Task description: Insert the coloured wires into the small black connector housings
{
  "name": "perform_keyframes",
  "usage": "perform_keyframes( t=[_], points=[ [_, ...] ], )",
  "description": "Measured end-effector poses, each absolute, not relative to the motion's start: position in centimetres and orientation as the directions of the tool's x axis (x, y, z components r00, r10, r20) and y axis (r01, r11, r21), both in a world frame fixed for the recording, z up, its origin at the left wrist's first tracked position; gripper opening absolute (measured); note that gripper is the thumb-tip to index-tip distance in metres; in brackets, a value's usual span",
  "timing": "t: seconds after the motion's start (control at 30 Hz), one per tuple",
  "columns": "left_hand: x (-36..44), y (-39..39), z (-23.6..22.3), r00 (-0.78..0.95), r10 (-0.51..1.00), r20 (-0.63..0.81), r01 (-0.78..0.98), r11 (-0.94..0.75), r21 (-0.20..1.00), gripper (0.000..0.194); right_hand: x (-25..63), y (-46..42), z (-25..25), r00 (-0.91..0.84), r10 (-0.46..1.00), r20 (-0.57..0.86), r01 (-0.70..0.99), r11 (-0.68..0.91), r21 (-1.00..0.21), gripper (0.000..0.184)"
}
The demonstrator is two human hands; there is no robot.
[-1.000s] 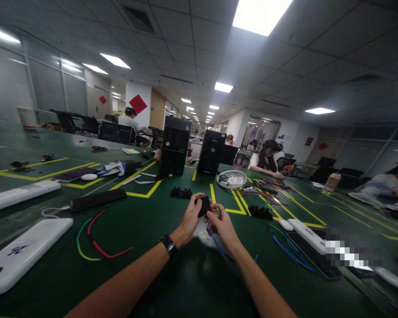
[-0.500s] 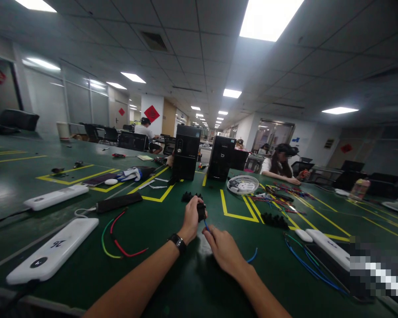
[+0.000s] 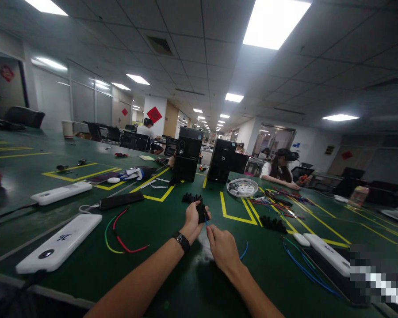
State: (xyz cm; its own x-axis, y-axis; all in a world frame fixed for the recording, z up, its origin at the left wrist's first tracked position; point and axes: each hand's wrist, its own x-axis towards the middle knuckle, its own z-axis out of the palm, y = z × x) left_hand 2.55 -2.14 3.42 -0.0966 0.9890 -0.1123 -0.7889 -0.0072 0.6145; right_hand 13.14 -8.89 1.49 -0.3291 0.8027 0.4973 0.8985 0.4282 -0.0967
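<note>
My left hand [image 3: 193,220], with a dark watch at the wrist, is closed around a black terminal block [image 3: 202,213] above the table. My right hand [image 3: 224,248] pinches a blue wire [image 3: 244,251], whose upper end meets the block. Whether that end sits inside the block or only touches it, I cannot tell. The wire's tail curves out to the right of my right hand. Just beyond my left hand lies a jagged black strip [image 3: 191,198]; a similar black strip [image 3: 273,223] rests farther right.
Red wire [image 3: 132,251] and green-yellow wire [image 3: 109,240] lie left. White power banks [image 3: 61,243] flank the work area. Behind stand two black computer towers [image 3: 188,154] and a white basket [image 3: 242,187]. A person [image 3: 280,170] sits across, right, near loose wires [image 3: 295,198].
The view has shifted slightly. The black block has turned in my left hand, showing more of its face. My right hand is still on the blue wire, now held more upright.
</note>
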Motion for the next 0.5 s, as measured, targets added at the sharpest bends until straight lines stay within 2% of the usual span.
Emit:
perform_keyframes(
  t=[0.1,0.2,0.27,0.3,0.37,0.5],
  points=[
    [2.3,-2.0,3.1,-0.168,0.984,-0.06,-0.741,-0.086,0.666,0.019,13.2,-8.6,1.5,-0.316,0.808,0.497,0.878,0.448,-0.17,0.038],
    [2.1,-2.0,2.7,-0.25,0.95,0.186,-0.568,-0.299,0.767,0.017,13.9,-8.2,2.2,-0.298,0.797,0.526,0.831,0.488,-0.269,0.041],
    [2.2,-2.0,2.7,-0.232,0.907,0.351,-0.485,-0.42,0.767,0.018,14.4,-8.1,2.6,-0.28,0.777,0.564,0.793,0.518,-0.32,0.042],
    [2.3,-2.0,2.7,-0.216,0.896,0.388,-0.487,-0.443,0.753,0.019,14.6,-8.1,2.7,-0.269,0.768,0.581,0.778,0.529,-0.339,0.042],
    [2.6,-2.0,2.8,-0.212,0.908,0.362,-0.563,-0.416,0.714,0.02,14.6,-8.2,2.6,-0.262,0.764,0.589,0.761,0.54,-0.361,0.042],
    [2.7,-1.8,3.0,-0.209,0.958,0.194,-0.711,-0.285,0.643,0.023,14.0,-8.5,1.9,-0.302,0.79,0.533,0.764,0.535,-0.36,0.039]
  ],
)
